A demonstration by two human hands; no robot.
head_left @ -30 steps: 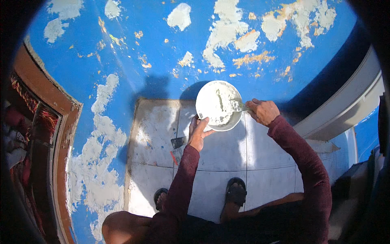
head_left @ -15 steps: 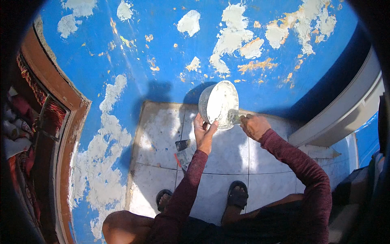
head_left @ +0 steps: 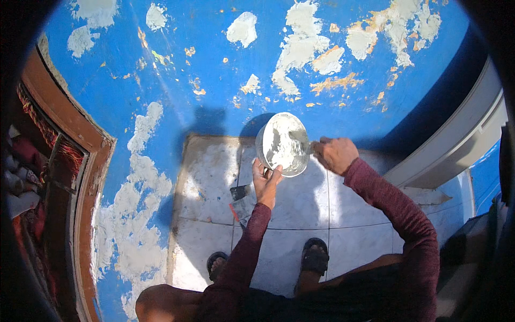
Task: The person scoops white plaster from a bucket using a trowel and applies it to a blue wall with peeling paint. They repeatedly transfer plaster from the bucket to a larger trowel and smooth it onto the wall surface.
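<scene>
My left hand (head_left: 266,180) grips a round, pale bowl (head_left: 259,144) from below, with its thumb near the rim. The bowl is tilted and has white paste (head_left: 283,155) smeared inside. My right hand (head_left: 335,155) is closed on the handle of a putty knife (head_left: 300,140), whose blade sits in the bowl, partly hidden by paste. Beneath my left hand, a second scraper (head_left: 241,204) with some red on it lies on the white tiled floor (head_left: 357,241).
A blue wall (head_left: 204,48) with filler patches and flaked paint spans the top and left. A brown frame (head_left: 86,134) with red fringed cloth is at the left edge, a grey-white curved frame (head_left: 440,145) at the right. My sandalled feet (head_left: 314,257) rest on the tiles.
The bowl has tipped sideways and dropped slightly, and the knife's blade has worked round in it, exposing more of the inside. My right hand has shifted slightly left and down.
</scene>
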